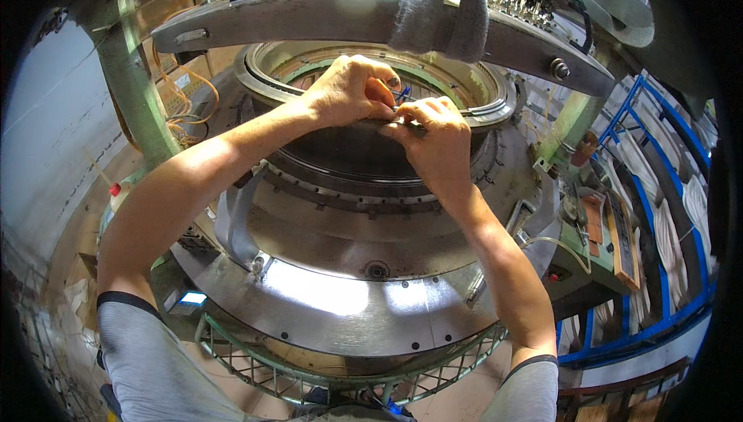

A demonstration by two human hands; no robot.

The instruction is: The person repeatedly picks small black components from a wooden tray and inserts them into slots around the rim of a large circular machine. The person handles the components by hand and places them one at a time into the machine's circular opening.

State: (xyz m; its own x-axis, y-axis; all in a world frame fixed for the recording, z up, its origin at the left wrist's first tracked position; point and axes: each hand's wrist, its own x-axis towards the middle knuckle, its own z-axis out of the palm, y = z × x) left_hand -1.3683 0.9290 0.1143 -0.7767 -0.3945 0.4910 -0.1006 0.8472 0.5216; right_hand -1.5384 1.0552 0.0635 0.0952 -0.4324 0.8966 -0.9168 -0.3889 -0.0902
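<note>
Both my hands meet at the near edge of a large round metal cylinder ring [495,116] in a knitting machine. My left hand [348,91] is closed, thumb and fingers pinched together at the rim. Beside it, my right hand [437,134] is closed too, its thumb and forefinger pinching close to the left fingertips. Whatever they hold is too small and too covered by the fingers to name. A small blue piece [404,95] shows between the hands, just beyond the fingertips. Under the ring runs a dark cylinder wall [340,155].
A curved metal beam [309,23] crosses above my hands, with a grey cloth [437,16] hanging over it. Green posts [131,74] flank the machine. Below is a wide metal bed [371,310]. A blue rack [650,167] with white fabric stands at the right.
</note>
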